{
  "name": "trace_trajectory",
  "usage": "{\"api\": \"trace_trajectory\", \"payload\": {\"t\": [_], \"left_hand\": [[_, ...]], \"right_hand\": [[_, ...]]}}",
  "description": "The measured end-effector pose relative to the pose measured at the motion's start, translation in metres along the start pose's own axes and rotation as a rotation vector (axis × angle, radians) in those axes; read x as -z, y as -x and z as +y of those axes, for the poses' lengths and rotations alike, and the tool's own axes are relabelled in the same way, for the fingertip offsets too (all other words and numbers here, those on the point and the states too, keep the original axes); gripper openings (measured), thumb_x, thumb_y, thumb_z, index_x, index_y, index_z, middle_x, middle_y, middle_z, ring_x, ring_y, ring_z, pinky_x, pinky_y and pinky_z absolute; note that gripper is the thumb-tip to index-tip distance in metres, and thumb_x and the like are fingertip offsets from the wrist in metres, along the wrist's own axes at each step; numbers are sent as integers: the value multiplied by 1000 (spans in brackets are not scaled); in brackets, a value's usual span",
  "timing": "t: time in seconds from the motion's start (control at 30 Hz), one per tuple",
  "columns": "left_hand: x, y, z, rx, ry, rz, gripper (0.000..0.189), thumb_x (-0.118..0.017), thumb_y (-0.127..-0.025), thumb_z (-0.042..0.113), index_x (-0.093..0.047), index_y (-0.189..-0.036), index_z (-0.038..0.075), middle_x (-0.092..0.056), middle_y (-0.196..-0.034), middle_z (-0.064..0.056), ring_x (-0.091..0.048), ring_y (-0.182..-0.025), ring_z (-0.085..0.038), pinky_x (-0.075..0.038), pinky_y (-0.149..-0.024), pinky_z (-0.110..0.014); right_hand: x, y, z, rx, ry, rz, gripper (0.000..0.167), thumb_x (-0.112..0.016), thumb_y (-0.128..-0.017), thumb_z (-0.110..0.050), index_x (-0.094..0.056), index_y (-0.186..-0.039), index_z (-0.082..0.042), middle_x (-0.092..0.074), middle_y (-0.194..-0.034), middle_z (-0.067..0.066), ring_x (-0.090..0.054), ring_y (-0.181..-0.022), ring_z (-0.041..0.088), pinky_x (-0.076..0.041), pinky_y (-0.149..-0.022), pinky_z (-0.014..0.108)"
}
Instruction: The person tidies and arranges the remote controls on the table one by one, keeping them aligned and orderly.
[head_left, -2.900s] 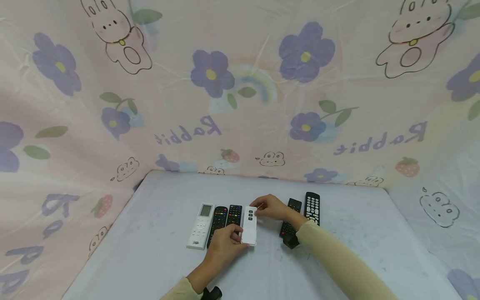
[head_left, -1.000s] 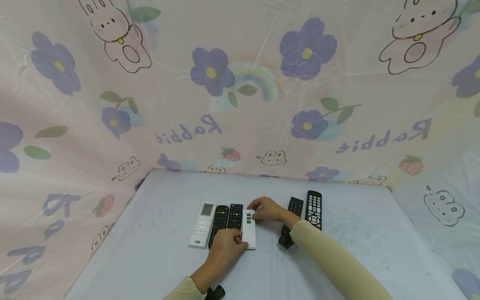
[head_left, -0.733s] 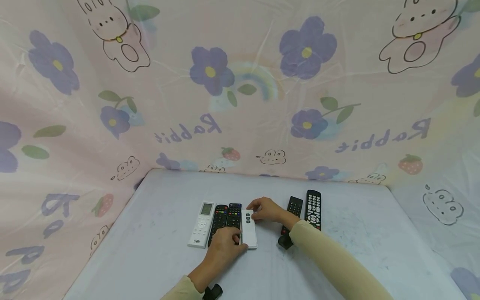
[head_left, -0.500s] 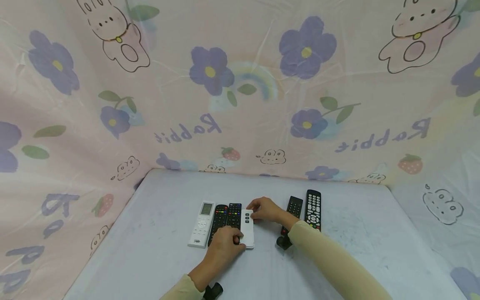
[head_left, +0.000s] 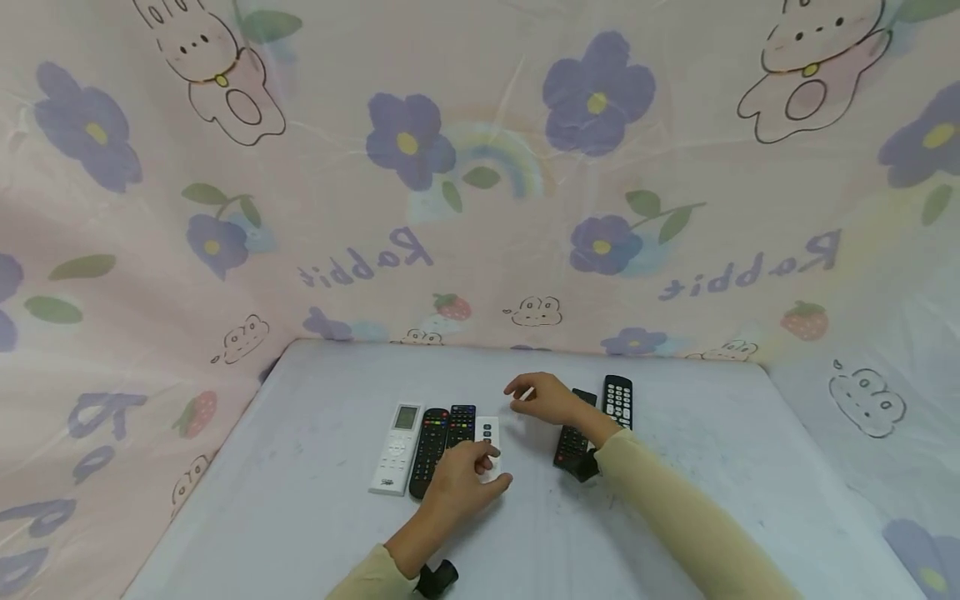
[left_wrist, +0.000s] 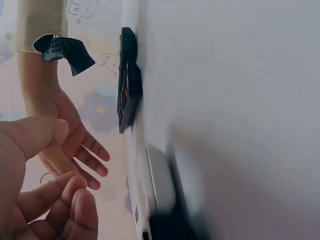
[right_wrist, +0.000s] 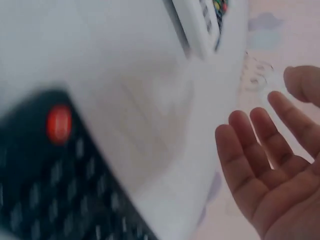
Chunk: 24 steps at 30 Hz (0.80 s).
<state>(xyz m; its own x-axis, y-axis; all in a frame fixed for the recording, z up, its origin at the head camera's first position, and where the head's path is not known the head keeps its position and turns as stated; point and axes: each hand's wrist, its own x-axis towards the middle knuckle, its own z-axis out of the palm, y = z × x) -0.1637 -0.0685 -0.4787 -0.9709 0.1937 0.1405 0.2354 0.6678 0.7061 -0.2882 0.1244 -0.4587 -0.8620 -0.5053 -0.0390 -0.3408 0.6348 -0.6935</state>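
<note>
My left hand (head_left: 456,482) hovers above the lower part of a small white remote control (head_left: 487,427), thumb and fingers spread apart with nothing between them. Part of that remote is hidden beneath the hand. Beyond the remote's upper right, my right hand (head_left: 549,400) is raised off the table with loosely bent fingers. The right wrist view shows that hand (right_wrist: 280,175) holding nothing. To the left of the white remote lie two black remotes, one with a red button (head_left: 429,450) and a shorter-looking one (head_left: 462,423), then a white remote with a display (head_left: 396,450).
On the right, a black remote (head_left: 572,446) lies partly under the right forearm, with a longer black remote (head_left: 618,402) beside it. The white table (head_left: 330,500) ends at a printed curtain (head_left: 495,250). Black wrist cameras (head_left: 437,577) sit on both wrists.
The white remote has shifted slightly left, up against the row of remotes. Both hands have let go of it; the right hand has lifted up and away, and the left has opened its pinch.
</note>
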Motion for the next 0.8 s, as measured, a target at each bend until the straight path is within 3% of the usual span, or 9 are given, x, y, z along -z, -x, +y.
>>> {"api": "trace_trajectory", "payload": {"t": [0.23,0.43,0.6,0.8], "left_hand": [[-27,-8,24,48,174,-22,42,-78,-78,32,-68,-112,10,-68,-98,-6,-63,-82,-12,-49,-66,-20],[-47,-16,40,88,285,-55,49,-78,-78,31,-64,-120,10,-64,-110,-8,-65,-90,-16,-52,-68,-23],[-64,-22,46,133,294,-43,57,-79,-76,35,-61,-125,12,-60,-117,-7,-62,-95,-16,-52,-69,-24],[-79,-25,51,154,276,35,61,-82,-72,32,-60,-125,11,-58,-115,-10,-58,-97,-19,-49,-73,-26]], "right_hand": [[36,18,19,61,68,-11,31,-65,-89,-11,-64,-119,-3,-64,-114,20,-65,-100,30,-55,-83,39],[60,25,36,47,91,-40,35,-64,-88,-3,-61,-123,-1,-61,-122,22,-57,-114,40,-51,-93,49],[73,30,51,19,121,-82,39,-63,-86,2,-60,-125,0,-61,-125,19,-53,-121,41,-47,-98,53],[79,31,65,-1,200,-137,43,-63,-83,6,-61,-125,-2,-58,-129,17,-50,-122,41,-44,-100,56]]}}
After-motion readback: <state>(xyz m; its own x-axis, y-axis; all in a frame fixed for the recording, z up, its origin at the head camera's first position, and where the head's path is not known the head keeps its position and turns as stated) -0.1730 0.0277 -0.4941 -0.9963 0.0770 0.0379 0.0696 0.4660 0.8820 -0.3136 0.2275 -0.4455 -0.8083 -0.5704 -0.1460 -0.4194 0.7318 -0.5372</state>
